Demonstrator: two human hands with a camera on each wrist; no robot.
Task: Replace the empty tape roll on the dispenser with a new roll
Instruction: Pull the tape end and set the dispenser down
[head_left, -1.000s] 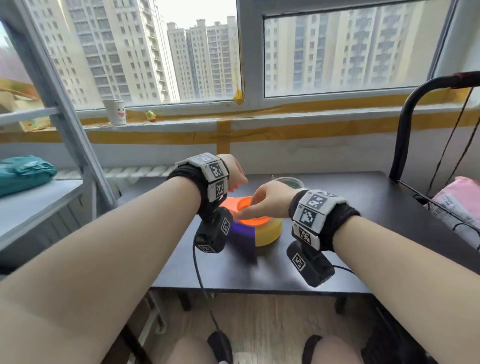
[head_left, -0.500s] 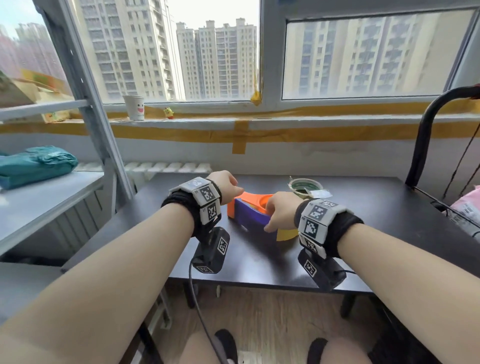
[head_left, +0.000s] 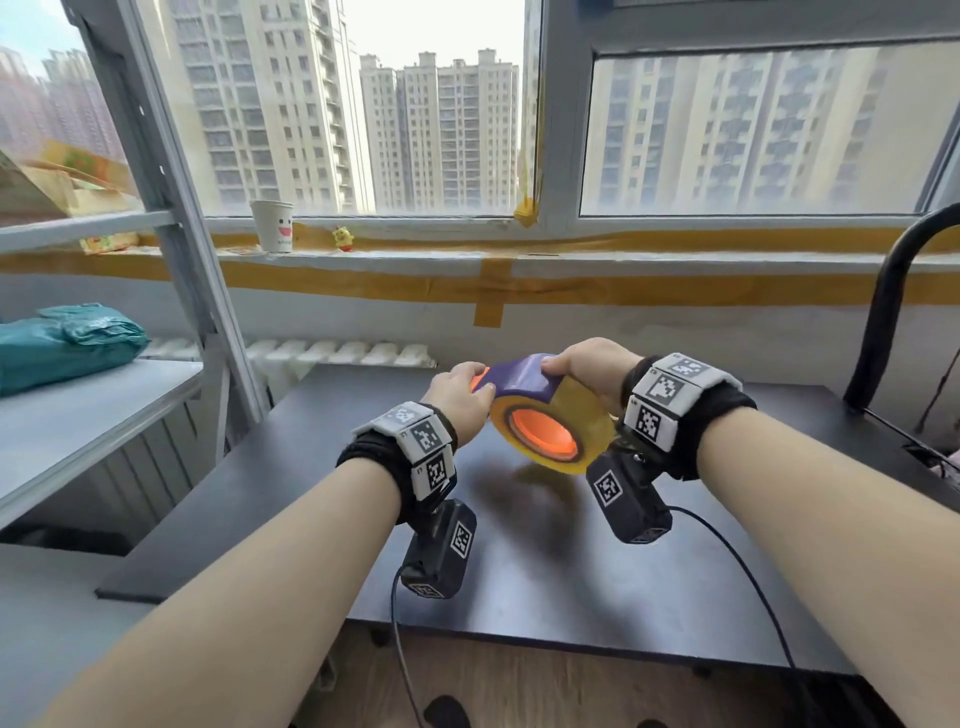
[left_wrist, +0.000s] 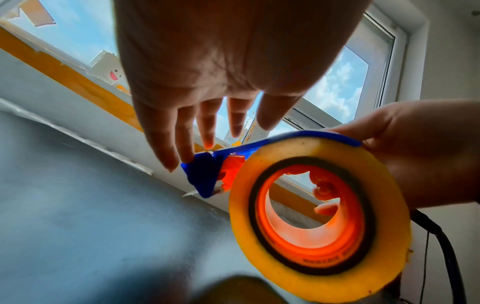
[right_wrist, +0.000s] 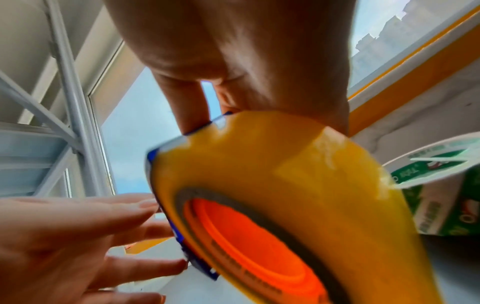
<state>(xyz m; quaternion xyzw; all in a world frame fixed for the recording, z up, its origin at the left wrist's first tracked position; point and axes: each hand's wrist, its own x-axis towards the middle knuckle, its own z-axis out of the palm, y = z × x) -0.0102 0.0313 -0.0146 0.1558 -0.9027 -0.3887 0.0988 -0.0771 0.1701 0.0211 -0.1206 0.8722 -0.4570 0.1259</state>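
You are now holding the dispenser (head_left: 519, 382), raised off the bench (head_left: 545, 571), in your curled right hand (head_left: 587, 364), with your left hand's (head_left: 457, 397) straight fingers (left_wrist: 162, 139) touching its blue end; the yellow roll (head_left: 589, 415) is sitting on its hub (head_left: 545, 441), suggesting installation is finishing.

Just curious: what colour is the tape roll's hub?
Orange hub on the dispenser; best in the left wrist view.

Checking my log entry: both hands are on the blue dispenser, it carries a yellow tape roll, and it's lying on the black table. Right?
Not lying: the head view shows the blue dispenser held up clear of the black table, its shadow below. The rest holds: left hand and right hand are both on it, and it carries the yellow tape roll.
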